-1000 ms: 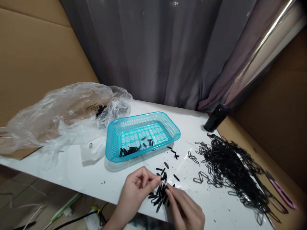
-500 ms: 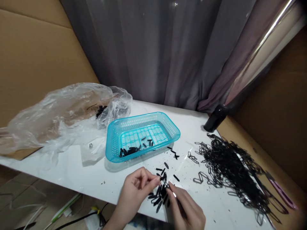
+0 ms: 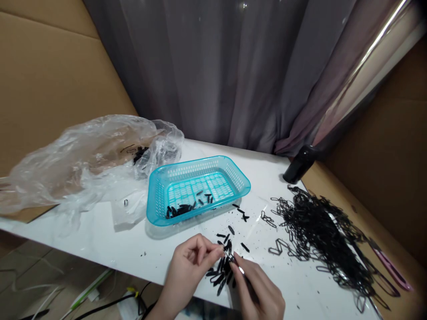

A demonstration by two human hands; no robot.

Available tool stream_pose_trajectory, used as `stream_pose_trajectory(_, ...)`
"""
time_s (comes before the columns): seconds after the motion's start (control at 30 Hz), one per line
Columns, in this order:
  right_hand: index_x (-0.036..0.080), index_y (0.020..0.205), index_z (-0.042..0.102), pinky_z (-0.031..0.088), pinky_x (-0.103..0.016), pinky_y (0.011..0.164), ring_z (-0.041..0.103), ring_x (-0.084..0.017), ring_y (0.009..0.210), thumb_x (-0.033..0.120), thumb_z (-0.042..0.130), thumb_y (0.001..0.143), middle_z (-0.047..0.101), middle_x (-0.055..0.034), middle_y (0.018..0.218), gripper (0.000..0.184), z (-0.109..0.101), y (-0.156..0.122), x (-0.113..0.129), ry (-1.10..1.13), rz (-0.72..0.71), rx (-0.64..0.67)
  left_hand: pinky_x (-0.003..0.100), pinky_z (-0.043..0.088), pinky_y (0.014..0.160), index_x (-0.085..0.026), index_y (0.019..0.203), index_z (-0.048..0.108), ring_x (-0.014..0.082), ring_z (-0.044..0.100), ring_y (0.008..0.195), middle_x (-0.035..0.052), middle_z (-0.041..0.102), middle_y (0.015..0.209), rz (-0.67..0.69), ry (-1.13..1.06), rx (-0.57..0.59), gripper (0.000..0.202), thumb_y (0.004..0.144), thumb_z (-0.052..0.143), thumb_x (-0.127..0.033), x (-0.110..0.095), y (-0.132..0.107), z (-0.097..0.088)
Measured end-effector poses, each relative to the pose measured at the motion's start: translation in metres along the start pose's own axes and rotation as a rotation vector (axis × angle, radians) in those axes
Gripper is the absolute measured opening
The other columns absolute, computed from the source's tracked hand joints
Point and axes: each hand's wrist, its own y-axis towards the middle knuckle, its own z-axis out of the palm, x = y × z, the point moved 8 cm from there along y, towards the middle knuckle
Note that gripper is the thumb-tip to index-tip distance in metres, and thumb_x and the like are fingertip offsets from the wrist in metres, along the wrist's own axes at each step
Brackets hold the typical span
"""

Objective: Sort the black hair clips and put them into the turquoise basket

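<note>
My left hand (image 3: 191, 264) is closed in a pinch, thumb against forefinger, over a pile of small black elongated pieces (image 3: 218, 278) on the white table. A small black piece (image 3: 224, 250) shows at its fingertips, partly hidden. Close beside it, my right hand (image 3: 256, 284) is wrapped round a slim tool (image 3: 241, 270) with a shiny metal part; its kind cannot be made out. The tool's tip points at my left fingertips. Just beyond my hands stands a turquoise plastic basket (image 3: 200, 163), with more black pieces lying along its near side.
A large heap of thin black loops (image 3: 323, 231) covers the right side of the table (image 3: 173, 249). Pink-handled scissors or a cutter (image 3: 392, 269) lie beyond it. A black cylinder (image 3: 298, 164) leans at the back right. Crumpled clear plastic (image 3: 76, 155) spreads over the left, before grey curtains (image 3: 207, 71).
Both hands stay almost in place over the pile. The fingertips and the tool shift only slightly; the basket and the heap look the same.
</note>
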Motion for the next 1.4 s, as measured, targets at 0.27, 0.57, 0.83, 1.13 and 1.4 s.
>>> stream_pose_trajectory(0.27, 0.014, 0.105, 0.072, 0.060, -0.009, 0.077, 0.072, -0.007, 0.084, 0.004, 0.062, 0.085, 0.074, -0.0045, 0.094, 0.024, 0.000, -0.003, -0.001, -0.013, -0.007, 0.009, 0.022, 0.052, 0.065, -0.020, 0.057, 0.036, 0.0143, 0.063, 0.066, 0.0036, 0.066, 0.067, -0.015, -0.023, 0.032, 0.047, 0.077, 0.076, -0.036, 0.002, -0.001, 0.002)
stream_pose_trajectory(0.57, 0.012, 0.096, 0.073, 0.059, -0.011, 0.079, 0.072, -0.008, 0.083, 0.006, 0.064, 0.085, 0.073, -0.0055, 0.091, 0.015, -0.007, -0.001, 0.001, -0.046, 0.041, -0.103, 0.021, 0.056, 0.066, -0.019, 0.057, 0.036, 0.0146, 0.066, 0.069, 0.0030, 0.066, 0.068, -0.072, -0.110, 0.043, 0.051, 0.076, 0.079, -0.039, 0.005, -0.002, 0.001)
stream_pose_trajectory(0.83, 0.014, 0.095, 0.072, 0.059, -0.010, 0.077, 0.071, -0.007, 0.080, 0.010, 0.068, 0.084, 0.073, -0.0040, 0.090, 0.013, -0.010, 0.003, 0.001, -0.049, 0.051, -0.133, 0.023, 0.057, 0.066, -0.021, 0.055, 0.036, 0.0160, 0.070, 0.068, 0.0001, 0.068, 0.067, 0.344, 0.164, -0.275, 0.045, 0.080, 0.073, -0.027, -0.056, -0.007, -0.046)
stream_pose_trajectory(1.13, 0.015, 0.093, 0.073, 0.060, -0.010, 0.075, 0.072, -0.007, 0.079, 0.013, 0.067, 0.085, 0.074, -0.0031, 0.090, 0.010, -0.008, 0.004, 0.001, -0.032, 0.081, -0.119, 0.040, 0.046, 0.097, -0.023, 0.082, 0.060, 0.0223, 0.069, 0.094, 0.0034, 0.074, 0.094, 0.852, 0.871, -0.541, 0.012, 0.087, 0.072, -0.020, -0.104, -0.007, -0.073)
stream_pose_trajectory(1.4, 0.014, 0.093, 0.072, 0.059, -0.008, 0.077, 0.072, -0.006, 0.079, 0.012, 0.067, 0.085, 0.074, -0.0036, 0.090, 0.010, -0.007, 0.004, 0.000, -0.017, 0.080, -0.099, 0.027, 0.049, 0.084, -0.023, 0.098, 0.062, 0.0180, 0.067, 0.091, 0.0012, 0.072, 0.095, 0.741, 0.904, 0.058, 0.008, 0.091, 0.064, -0.019, -0.059, -0.002, -0.016)
